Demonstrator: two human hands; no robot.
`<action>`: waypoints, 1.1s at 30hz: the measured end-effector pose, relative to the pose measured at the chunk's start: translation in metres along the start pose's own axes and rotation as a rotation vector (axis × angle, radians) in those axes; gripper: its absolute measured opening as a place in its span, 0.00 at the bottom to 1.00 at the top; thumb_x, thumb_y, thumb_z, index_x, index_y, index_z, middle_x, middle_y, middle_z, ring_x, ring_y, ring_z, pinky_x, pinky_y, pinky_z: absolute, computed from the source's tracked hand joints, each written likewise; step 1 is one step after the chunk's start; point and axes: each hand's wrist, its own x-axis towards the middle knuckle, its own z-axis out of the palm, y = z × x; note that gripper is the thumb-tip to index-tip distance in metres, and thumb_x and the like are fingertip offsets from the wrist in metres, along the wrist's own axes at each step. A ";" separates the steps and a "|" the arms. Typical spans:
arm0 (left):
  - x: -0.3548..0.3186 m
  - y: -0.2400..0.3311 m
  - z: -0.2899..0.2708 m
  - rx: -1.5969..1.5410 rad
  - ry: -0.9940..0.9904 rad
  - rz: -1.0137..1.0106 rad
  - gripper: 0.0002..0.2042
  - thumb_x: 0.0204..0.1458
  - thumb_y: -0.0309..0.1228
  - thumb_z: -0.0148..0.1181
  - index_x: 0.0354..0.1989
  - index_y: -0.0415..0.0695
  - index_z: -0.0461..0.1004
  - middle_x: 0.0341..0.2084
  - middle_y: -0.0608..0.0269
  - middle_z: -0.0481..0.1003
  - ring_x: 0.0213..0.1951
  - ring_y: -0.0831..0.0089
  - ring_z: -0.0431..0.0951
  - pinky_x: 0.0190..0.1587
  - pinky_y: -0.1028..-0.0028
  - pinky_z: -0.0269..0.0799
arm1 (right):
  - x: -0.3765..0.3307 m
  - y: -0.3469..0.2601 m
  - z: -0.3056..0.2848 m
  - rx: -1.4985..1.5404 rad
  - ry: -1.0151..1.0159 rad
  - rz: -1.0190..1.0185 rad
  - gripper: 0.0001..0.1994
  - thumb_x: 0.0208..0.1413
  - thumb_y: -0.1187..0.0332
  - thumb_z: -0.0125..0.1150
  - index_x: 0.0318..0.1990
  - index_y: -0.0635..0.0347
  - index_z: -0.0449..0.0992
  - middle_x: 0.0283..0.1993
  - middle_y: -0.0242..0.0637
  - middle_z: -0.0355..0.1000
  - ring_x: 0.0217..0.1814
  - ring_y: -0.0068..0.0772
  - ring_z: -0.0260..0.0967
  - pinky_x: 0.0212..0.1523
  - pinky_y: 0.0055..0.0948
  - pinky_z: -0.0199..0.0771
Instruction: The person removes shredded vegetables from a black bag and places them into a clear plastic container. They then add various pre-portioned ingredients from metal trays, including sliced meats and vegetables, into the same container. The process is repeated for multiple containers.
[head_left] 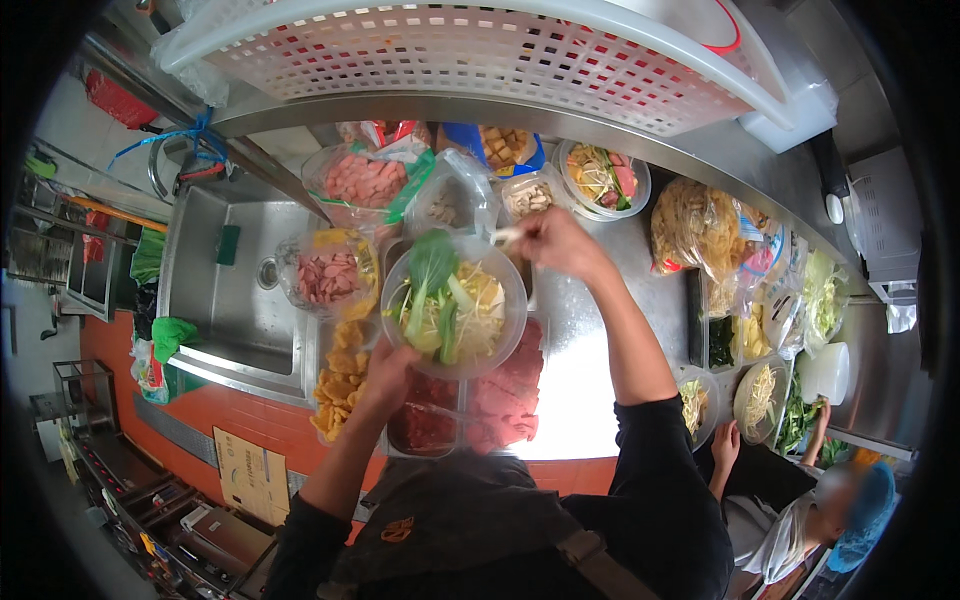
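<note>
**Clear bowl of greens and noodles held over a steel desk**

Along a long stainless-steel desk with a sunken sink at its left, tubs and bags of food crowd the surface under a white lattice basket. Orange-red floor tiles show below. Left hand cups the rim of a round, clear plastic bowl from beneath, fingers closed on it; the bowl is filled with a leafy green, pale noodles and sprouts, and is held above trays of red sliced meat. Right hand is closed around pale tongs at the bowl's far rim. Another person crouches at lower right.
</note>
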 end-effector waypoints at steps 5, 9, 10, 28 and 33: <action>0.011 -0.002 0.002 -0.019 0.009 0.010 0.25 0.53 0.20 0.52 0.63 0.36 0.67 0.53 0.57 0.76 0.53 0.65 0.77 0.57 0.66 0.73 | 0.050 -0.039 -0.004 0.090 0.231 -0.153 0.10 0.58 0.73 0.63 0.46 0.62 0.83 0.30 0.36 0.79 0.26 0.28 0.75 0.34 0.31 0.76; -0.002 0.011 0.005 -0.030 0.005 0.050 0.27 0.52 0.20 0.53 0.64 0.38 0.68 0.55 0.58 0.76 0.56 0.64 0.76 0.60 0.65 0.72 | 0.168 0.003 -0.020 -0.809 0.621 -0.189 0.13 0.60 0.66 0.60 0.49 0.60 0.82 0.39 0.44 0.81 0.39 0.47 0.79 0.43 0.45 0.78; -0.008 0.015 0.006 -0.058 -0.021 0.085 0.27 0.51 0.20 0.54 0.64 0.38 0.68 0.55 0.58 0.76 0.56 0.64 0.76 0.60 0.65 0.72 | 0.191 0.018 -0.021 -0.829 0.572 -0.112 0.13 0.60 0.65 0.60 0.49 0.59 0.82 0.40 0.44 0.81 0.40 0.48 0.79 0.44 0.45 0.77; -0.017 0.057 -0.014 -0.094 0.111 0.129 0.27 0.55 0.22 0.53 0.67 0.40 0.64 0.57 0.59 0.74 0.57 0.64 0.77 0.57 0.63 0.76 | 0.111 -0.107 0.004 0.211 -0.133 -0.085 0.14 0.63 0.61 0.60 0.49 0.60 0.79 0.39 0.39 0.78 0.44 0.31 0.76 0.47 0.33 0.75; -0.031 0.061 -0.019 -0.148 0.133 0.143 0.26 0.58 0.22 0.52 0.67 0.40 0.63 0.57 0.58 0.74 0.56 0.64 0.77 0.57 0.64 0.75 | 0.280 -0.083 0.035 -0.554 0.345 -0.318 0.12 0.65 0.64 0.57 0.49 0.62 0.78 0.43 0.37 0.79 0.47 0.26 0.76 0.49 0.33 0.74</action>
